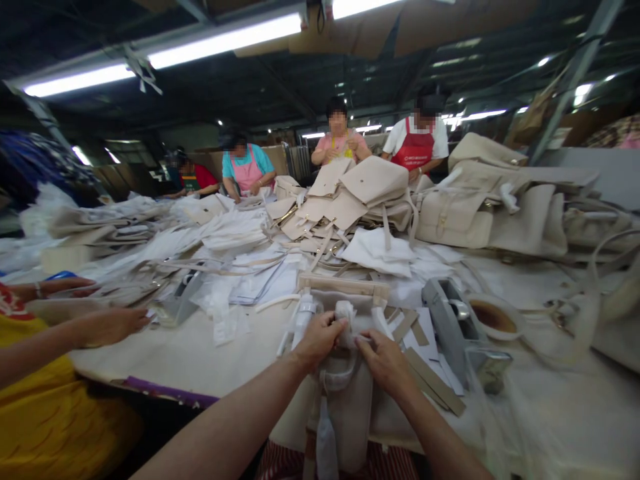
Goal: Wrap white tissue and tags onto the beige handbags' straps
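Observation:
A beige bag [356,417] lies at the table's front edge, partly over my lap, its top end pointing away from me. My left hand [320,340] pinches white wrapping material [346,311] bunched over the bag, thumb and fingers together. From the other side, my right hand [384,360] closes its fingers on the same wrapping, lower down. A pale looped strap [340,379] hangs just below both hands. One wrapped strap end [326,437] trails down towards my lap. Whether the wrapping goes all the way round what is underneath cannot be seen.
Right of the bag are beige strips [433,380], a grey tape dispenser [445,327] and a tape roll [495,317]. Another dispenser [179,300] stands left, near a co-worker's hand [113,327]. Stacked beige bags [345,207] and white sheets [260,273] lie beyond; several co-workers stand behind.

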